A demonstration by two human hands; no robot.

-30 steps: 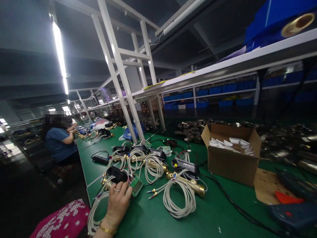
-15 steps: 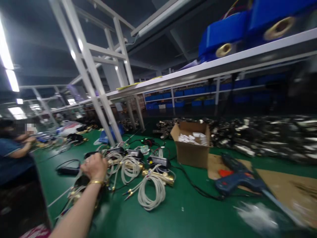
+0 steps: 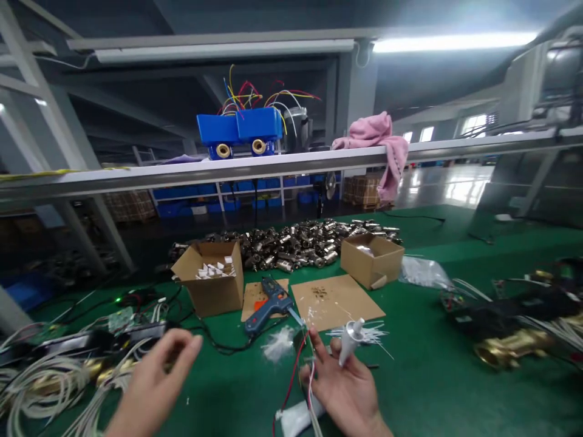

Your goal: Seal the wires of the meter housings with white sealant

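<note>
My left hand (image 3: pixel 157 379) is above the table at the lower left, its fingers loosely curled and nothing visible in them. Beside it lie coiled pale cables (image 3: pixel 50 388) with brass fittings and dark housings. My right hand (image 3: pixel 346 388) is palm up at the lower middle. Between its thumb and fingers it holds a whitish squeeze tube (image 3: pixel 350 343), nozzle upward. Red and white wires (image 3: pixel 311 388) run past its fingertips, and a white packet (image 3: pixel 298 417) lies just left of the palm. Whether the fingers also hold the wires is unclear.
A blue glue gun (image 3: pixel 268 312) lies on cardboard ahead of my hands. Behind stand two open cardboard boxes (image 3: pixel 216 297) and a heap of metal fittings (image 3: pixel 296 246). Brass and black assemblies (image 3: pixel 505 334) lie at the right. A shelf (image 3: pixel 310 161) crosses above.
The view has swung right. My left hand, which was over the cable assemblies at the far left, is now away from them. My right hand has come into view with the tube.
</note>
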